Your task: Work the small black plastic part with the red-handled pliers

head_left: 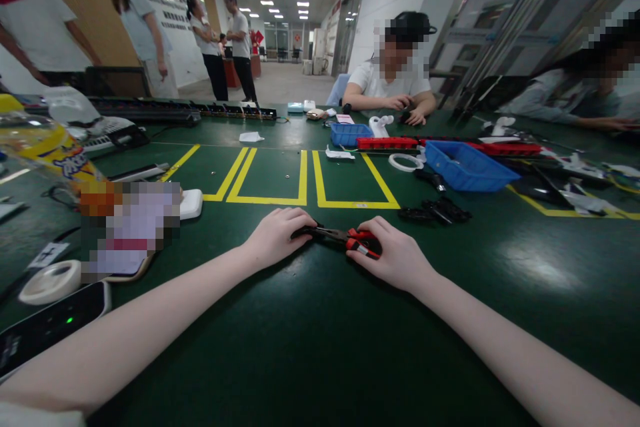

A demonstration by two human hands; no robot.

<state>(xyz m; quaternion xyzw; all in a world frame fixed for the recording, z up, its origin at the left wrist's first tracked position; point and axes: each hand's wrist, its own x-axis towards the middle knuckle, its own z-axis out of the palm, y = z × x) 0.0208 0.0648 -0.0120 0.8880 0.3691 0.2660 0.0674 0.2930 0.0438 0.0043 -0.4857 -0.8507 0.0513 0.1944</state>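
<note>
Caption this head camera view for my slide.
Right hand grips red-handled pliers and left hand a black part, at a green table.

A: Red and black on the handles of the pliers, dark nose, and a black piece right by the tip!

B: Dark green tabletop beneath the pliers, and beyond them, bright yellow tape outlines striping it!

A: Right of the pliers, black on that heap of parts, plain blue on the tray farther back!

B: Solid red strips beyond the pliers, and a white ring to their right!

A: Over left of the pliers, a white case, then the bottle: yellow cap, yellow label, dark blue lettering!

B: And nearer than the pliers, far left, a black-faced device, one green light glowing!
</note>
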